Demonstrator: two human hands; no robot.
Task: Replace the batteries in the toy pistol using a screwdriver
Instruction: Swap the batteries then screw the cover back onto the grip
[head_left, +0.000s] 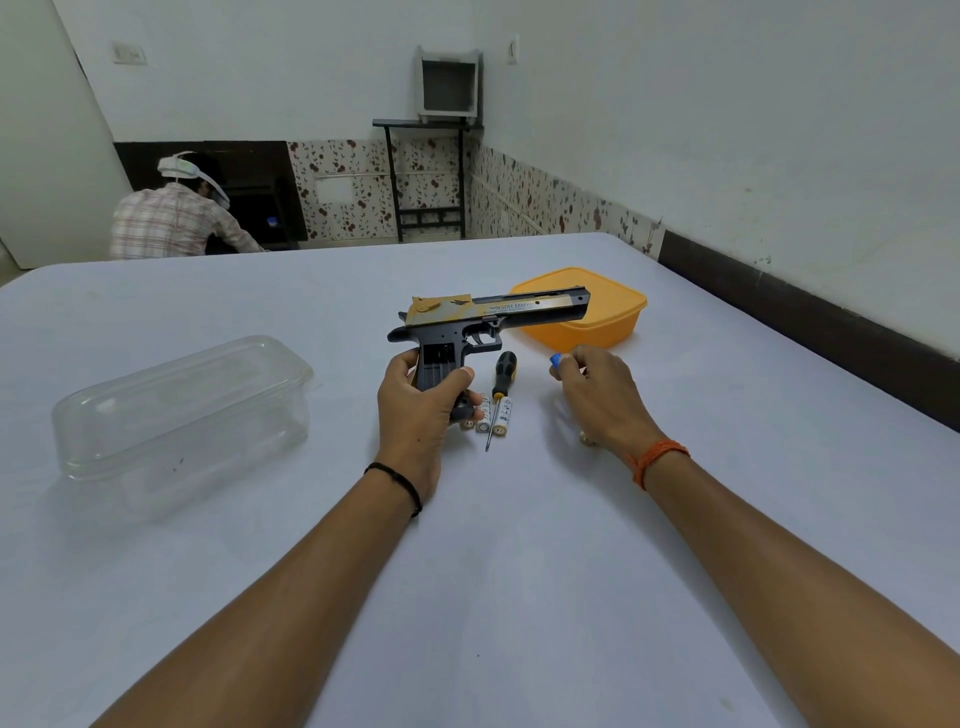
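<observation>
Batteries (493, 415) lie on the bench (519, 571) just below our left hand (421, 400), with the screwdriver (500, 395) resting across them, its tip towards us. We count at least 2 white cells there; another small brass-coloured end shows under our right wrist. Our left hand grips the toy pistol (488, 317) by the handle, barrel pointing right, above the bench in front of the orange container (597, 322). The grip looks open on its side, so we judge the cover is off. Our right hand (597, 395) pinches a small blue-tipped piece (556, 359), probably a fresh battery, though we cannot tell for certain.

To seat it well, we should tilt the open grip up towards us, check the polarity marks inside, and press the cell against the spring end first. Keeping the left hand firm and low on the handle leaves the bay clear. A clear plastic box (182, 415) sits well apart on the left.
</observation>
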